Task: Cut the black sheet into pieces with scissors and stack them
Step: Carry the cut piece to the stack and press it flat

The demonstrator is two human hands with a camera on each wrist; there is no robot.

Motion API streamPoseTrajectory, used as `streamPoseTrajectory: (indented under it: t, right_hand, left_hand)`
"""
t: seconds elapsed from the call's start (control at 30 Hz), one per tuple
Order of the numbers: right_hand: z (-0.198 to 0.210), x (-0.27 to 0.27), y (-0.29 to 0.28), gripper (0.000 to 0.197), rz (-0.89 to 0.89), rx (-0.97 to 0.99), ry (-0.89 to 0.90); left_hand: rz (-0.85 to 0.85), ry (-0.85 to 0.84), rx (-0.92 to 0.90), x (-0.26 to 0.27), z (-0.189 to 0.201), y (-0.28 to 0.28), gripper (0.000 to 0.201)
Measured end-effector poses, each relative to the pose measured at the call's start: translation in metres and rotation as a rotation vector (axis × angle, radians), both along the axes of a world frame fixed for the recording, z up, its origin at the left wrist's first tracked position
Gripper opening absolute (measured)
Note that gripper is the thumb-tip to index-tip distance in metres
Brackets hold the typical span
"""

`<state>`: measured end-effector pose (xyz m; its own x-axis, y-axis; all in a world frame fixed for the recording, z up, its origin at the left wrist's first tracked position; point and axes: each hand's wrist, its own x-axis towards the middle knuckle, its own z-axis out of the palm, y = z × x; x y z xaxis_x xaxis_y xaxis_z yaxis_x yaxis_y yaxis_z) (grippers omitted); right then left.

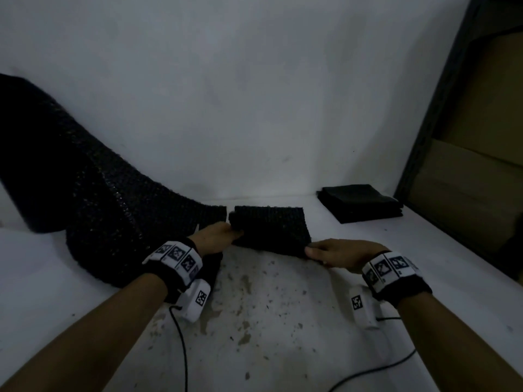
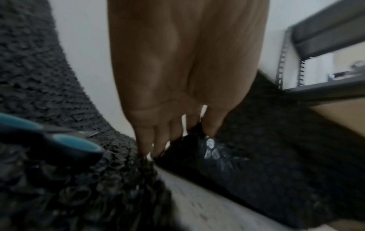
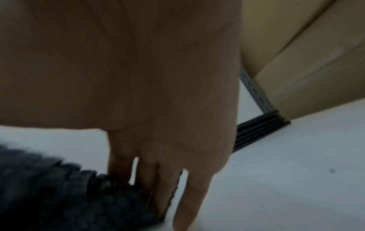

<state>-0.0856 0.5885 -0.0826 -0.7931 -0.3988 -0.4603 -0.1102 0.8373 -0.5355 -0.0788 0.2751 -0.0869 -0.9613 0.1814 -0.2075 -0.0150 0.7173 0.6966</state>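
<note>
A cut black bubble-textured piece point(image 1: 271, 226) is held just above the white table between my two hands. My left hand point(image 1: 226, 234) pinches its left edge, seen close in the left wrist view point(image 2: 189, 132). My right hand point(image 1: 325, 251) grips its near right corner, fingers under the edge point(image 3: 158, 195). The long black sheet point(image 1: 85, 188) trails from the upper left down to the table, ending just left of the piece. Scissors with teal-lined handles point(image 2: 59, 145) lie on the sheet beside my left hand. A stack of cut black pieces point(image 1: 360, 202) sits at the back right.
The white table point(image 1: 268, 321) is stained and speckled in front of me. A dark metal shelf frame point(image 1: 424, 137) with cardboard boxes point(image 1: 481, 165) stands at the right. Black cables point(image 1: 181, 349) run from my wrist cameras across the near table.
</note>
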Motion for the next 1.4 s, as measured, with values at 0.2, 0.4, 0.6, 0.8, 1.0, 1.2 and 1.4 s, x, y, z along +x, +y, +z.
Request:
streamPoseTrajectory:
  t: [0.2, 0.4, 0.6, 0.8, 1.0, 1.2, 1.4]
  right_hand:
    - [-0.003, 0.002, 0.001, 0.097, 0.047, -0.094, -0.024]
    - [0.0, -0.005, -0.009, 0.059, -0.094, -0.271, 0.146]
    - [0.001, -0.007, -0.009, 0.036, -0.32, -0.143, 0.127]
    - [0.004, 0.001, -0.002, 0.034, -0.333, -0.022, 0.071]
    - [0.0, -0.005, -0.002, 0.039, -0.437, -0.136, -0.033]
    - [-0.005, -0.006, -0.002, 0.024, -0.528, -0.146, -0.103]
    - [-0.001, -0.007, -0.006, 0.011, -0.554, -0.14, -0.064]
  left_hand:
    - [0.095, -0.084, -0.023, -0.01, 0.003, -0.013, 0.04]
    - [0.185, 0.03, 0.163, -0.009, 0.0, -0.022, 0.044]
    - [0.092, -0.027, 0.294, -0.001, -0.001, -0.021, 0.025]
    - [0.059, -0.185, 0.143, 0.002, 0.004, -0.015, 0.028]
    - [0.077, -0.183, 0.209, 0.0, 0.01, 0.0, 0.029]
    - [0.054, -0.194, 0.181, -0.006, 0.001, 0.004, 0.016]
    - [0.093, -0.216, 0.106, -0.006, 0.0, 0.009, 0.012]
